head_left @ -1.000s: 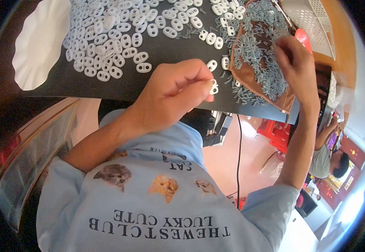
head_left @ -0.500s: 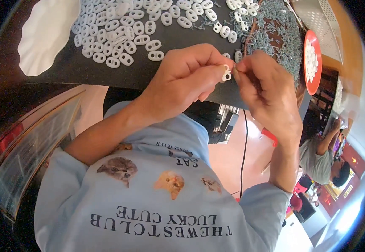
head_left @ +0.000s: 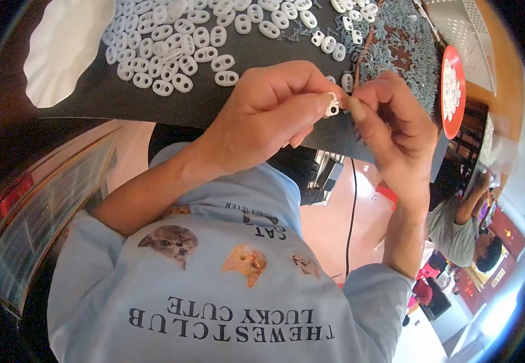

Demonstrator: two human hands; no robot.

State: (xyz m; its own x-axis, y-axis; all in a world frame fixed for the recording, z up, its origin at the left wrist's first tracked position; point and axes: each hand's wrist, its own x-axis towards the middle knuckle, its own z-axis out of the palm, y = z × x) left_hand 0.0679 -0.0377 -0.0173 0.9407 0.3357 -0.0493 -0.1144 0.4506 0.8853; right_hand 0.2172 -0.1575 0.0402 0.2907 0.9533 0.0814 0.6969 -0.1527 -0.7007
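Observation:
Between its thumb and forefinger, my left hand pinches a small white plastic cord lock part with a hole in it. My right hand is just to the right, thumb and forefinger brought close together beside the part. Anything between those fingertips is too small to make out. Both hands are above the front edge of the dark table. Past my left hand lie many white oval cord lock pieces, each with two holes. Behind my right hand spreads a heap of small grey metal springs.
A white wavy-edged tray stands at the far left. On the right is a red plate with small white parts in it. A few loose springs lie among the white pieces. Another person sits farther off at the right.
My right hand has shifted slightly right, its fingertips drawing a little away from the white part. My left hand keeps its pinch, and the part now shows more clearly.

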